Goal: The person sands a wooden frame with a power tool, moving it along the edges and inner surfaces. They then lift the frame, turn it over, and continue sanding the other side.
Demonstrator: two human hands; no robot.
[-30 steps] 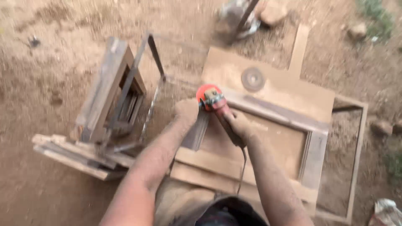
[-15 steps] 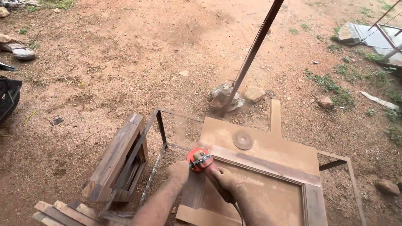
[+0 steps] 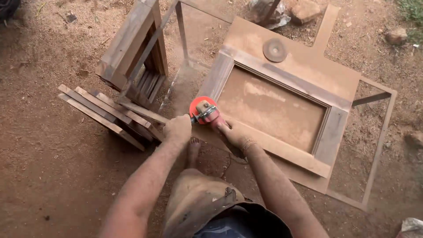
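Observation:
A red angle grinder [image 3: 204,111] rests on the near left corner of a dusty wooden frame [image 3: 328,136] that lies on a board. My left hand [image 3: 178,128] grips the grinder's side handle. The tool's body is clasped in my right hand [image 3: 233,134], just right of the red guard. A loose sanding disc [image 3: 274,49] lies on the board beyond the frame. Fine dust hangs above the grinder.
Stacked wooden frames [image 3: 132,44] and slats [image 3: 105,114] stand to the left on sandy ground. A thin metal frame [image 3: 374,145] juts out under the board at the right. Stones [image 3: 304,9] lie at the far edge. My bare foot [image 3: 192,150] is below the grinder.
The view has tipped downward, so the upright pole and the far ground left the picture. The grinder has slid along the frame's left side to its near corner. Both hands keep their hold.

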